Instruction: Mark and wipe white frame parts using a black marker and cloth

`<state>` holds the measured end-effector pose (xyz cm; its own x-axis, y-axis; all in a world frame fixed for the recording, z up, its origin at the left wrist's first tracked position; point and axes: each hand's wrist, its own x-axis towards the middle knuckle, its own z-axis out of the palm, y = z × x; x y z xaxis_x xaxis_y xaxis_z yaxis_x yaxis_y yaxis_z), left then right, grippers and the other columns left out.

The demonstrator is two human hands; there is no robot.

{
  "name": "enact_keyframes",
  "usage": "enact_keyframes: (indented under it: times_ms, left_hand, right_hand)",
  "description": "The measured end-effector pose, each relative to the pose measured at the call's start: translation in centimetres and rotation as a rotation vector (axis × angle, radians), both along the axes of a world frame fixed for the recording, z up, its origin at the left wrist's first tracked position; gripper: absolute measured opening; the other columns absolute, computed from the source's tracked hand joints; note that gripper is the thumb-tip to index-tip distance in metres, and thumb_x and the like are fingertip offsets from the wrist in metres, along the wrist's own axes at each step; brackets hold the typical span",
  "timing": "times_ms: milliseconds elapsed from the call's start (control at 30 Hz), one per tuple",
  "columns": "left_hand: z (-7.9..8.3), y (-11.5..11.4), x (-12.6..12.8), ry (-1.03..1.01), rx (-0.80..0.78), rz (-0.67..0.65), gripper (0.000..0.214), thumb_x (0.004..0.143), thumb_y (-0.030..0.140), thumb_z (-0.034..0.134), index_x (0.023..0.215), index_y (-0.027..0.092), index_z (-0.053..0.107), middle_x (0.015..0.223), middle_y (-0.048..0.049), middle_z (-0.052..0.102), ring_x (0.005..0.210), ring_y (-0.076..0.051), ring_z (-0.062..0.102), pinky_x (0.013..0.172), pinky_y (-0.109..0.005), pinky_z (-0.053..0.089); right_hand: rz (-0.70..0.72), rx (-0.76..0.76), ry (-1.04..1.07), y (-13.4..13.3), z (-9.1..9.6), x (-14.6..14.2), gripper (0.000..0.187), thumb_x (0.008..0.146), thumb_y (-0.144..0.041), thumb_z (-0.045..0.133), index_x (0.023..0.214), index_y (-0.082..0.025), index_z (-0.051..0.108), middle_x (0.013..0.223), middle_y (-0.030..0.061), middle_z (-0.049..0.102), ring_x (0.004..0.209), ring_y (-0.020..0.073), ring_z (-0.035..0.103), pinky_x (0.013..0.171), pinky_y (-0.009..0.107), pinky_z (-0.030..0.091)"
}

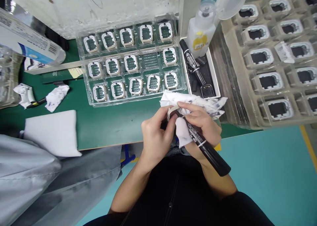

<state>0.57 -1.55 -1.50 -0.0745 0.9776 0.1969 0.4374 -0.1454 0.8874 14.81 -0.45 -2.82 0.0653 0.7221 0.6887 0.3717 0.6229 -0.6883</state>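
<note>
My left hand [155,133] pinches a small part [171,111] steady over the desk [106,123] edge; right hand [201,122] grips marker [203,143] and wipe [195,102], tip touching it.

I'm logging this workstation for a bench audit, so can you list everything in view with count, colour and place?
small framed parts: fourteen, cream rims with dark centres, in the clear tray; one slot bare
clear tray: one, on the green table
black marker: one, in the white box right of the tray
squeeze bottle: one, clear with yellow label, at the box's far end
stacked trays: translucent, far right, holding dark-centred parts
crumpled tissues: two, white and ink-stained, left on the table
foam pad: one, white, near edge at left
left hand: holds a small cream part
right hand: holds a black marker and a white tissue
</note>
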Motion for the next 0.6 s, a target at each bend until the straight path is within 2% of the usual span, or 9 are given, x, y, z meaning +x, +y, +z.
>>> enact_keyframes:
  times_ms: [100, 267, 433, 600]
  left_hand:
    - [-0.06, -0.07, 0.11, -0.006, 0.002, 0.015, 0.012, 0.107, 0.024, 0.071, 0.113, 0.021, 0.082, 0.081, 0.0011, 0.077, 0.066, -0.012, 0.06, 0.066, -0.024, 0.049]
    - [-0.28, -0.24, 0.15, -0.017, 0.003, 0.008, 0.011, 0.108, 0.027, 0.072, 0.111, 0.021, 0.081, 0.084, 0.0007, 0.077, 0.068, -0.012, 0.06, 0.067, -0.025, 0.049]
    - [-0.42, -0.32, 0.18, -0.018, -0.011, 0.022, 0.014, 0.109, 0.029, 0.07, 0.113, 0.021, 0.081, 0.085, -0.0003, 0.078, 0.069, -0.013, 0.062, 0.067, -0.025, 0.049]
    - [-0.26, -0.26, 0.25, -0.024, -0.014, 0.015, 0.013, 0.108, 0.028, 0.072, 0.112, 0.021, 0.082, 0.085, -0.0004, 0.079, 0.069, -0.014, 0.064, 0.068, -0.025, 0.05]
  right_hand:
    - [0.046, 0.006, 0.017, 0.11, 0.09, 0.24, 0.025, 0.096, -0.011, 0.079, 0.112, -0.028, 0.069, 0.092, 0.0007, 0.081, 0.119, 0.0337, 0.089, 0.089, 0.049, 0.078]
    - [0.059, -0.019, 0.092, 0.18, -0.18, 0.3, 0.024, 0.096, -0.012, 0.079, 0.112, -0.027, 0.07, 0.107, 0.0055, 0.087, 0.118, 0.0334, 0.089, 0.089, 0.049, 0.077]
    - [0.05, 0.005, 0.095, 0.5, -0.17, 0.11, 0.022, 0.095, -0.012, 0.078, 0.107, -0.029, 0.07, 0.089, 0.0, 0.083, 0.114, 0.0337, 0.09, 0.088, 0.049, 0.078]
    - [0.014, -0.011, 0.129, 0.47, -0.25, -0.16, 0.019, 0.097, -0.014, 0.079, 0.105, -0.029, 0.07, 0.095, 0.0016, 0.086, 0.111, 0.0316, 0.09, 0.086, 0.047, 0.078]
